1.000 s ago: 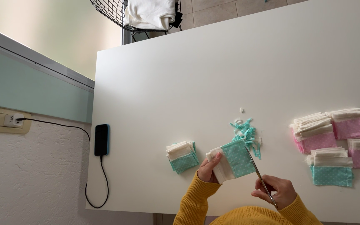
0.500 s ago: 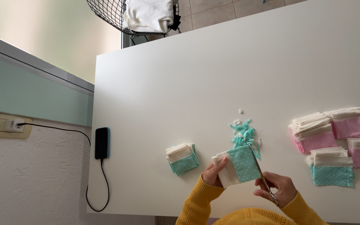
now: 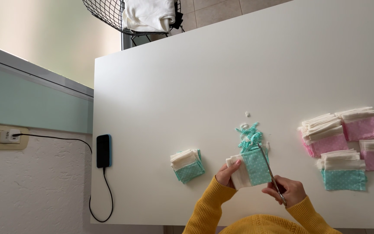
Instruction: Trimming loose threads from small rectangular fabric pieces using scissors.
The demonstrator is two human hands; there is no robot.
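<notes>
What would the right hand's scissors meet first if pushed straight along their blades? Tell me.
The right hand points the scissors up the table. First in line, probably the heap of teal fabric scraps just beyond the tips.

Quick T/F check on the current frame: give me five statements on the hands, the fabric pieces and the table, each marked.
1. The left hand holds a teal dotted fabric piece. True.
2. The right hand holds scissors against the edge of that piece. True.
3. The heap of teal scraps lies on the floor. False: it lies on the white table, just beyond the held piece.
4. The stacks at the table's right side are all teal. False: three are pink stacks and only one is a teal stack.
5. A phone lies at the table's left edge with a cable plugged into it. True.
</notes>
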